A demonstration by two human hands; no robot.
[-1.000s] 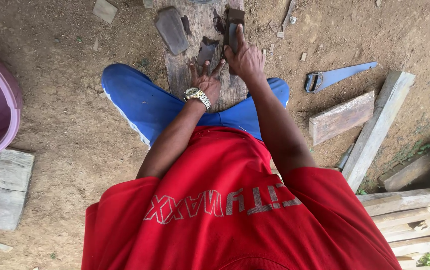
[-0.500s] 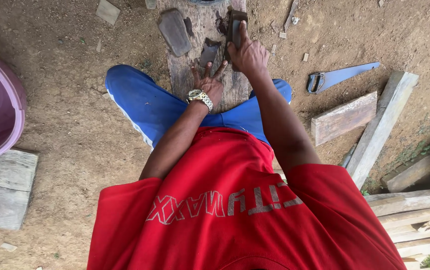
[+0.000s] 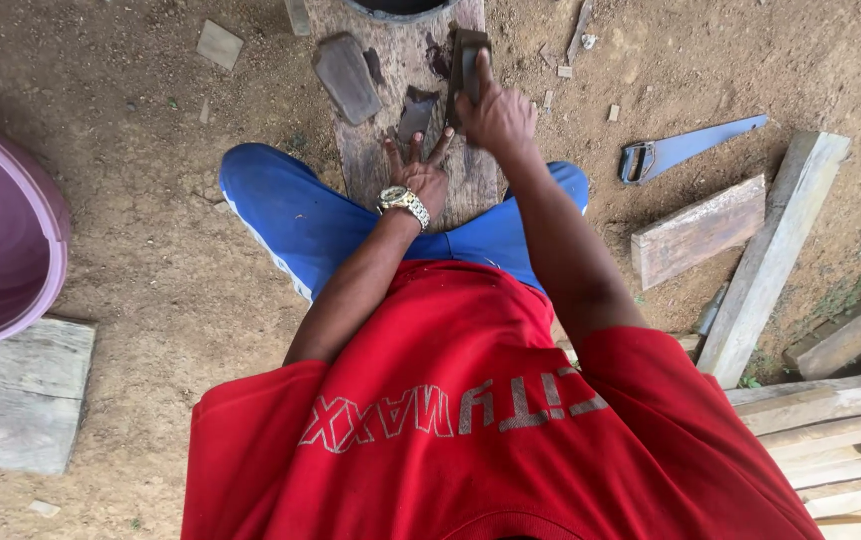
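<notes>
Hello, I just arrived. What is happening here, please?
A person in a red shirt sits astride a wooden plank on dirt ground. The right hand grips a dark block-shaped tool standing on the plank. The left hand, wearing a wristwatch, lies flat with fingers spread, touching a small dark piece. A flat stone lies nearby, a handsaw to the right.

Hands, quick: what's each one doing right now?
Left hand: open, fingers spread flat on the wooden plank, holding nothing.
Right hand: closed on the dark block standing on the plank.
</notes>
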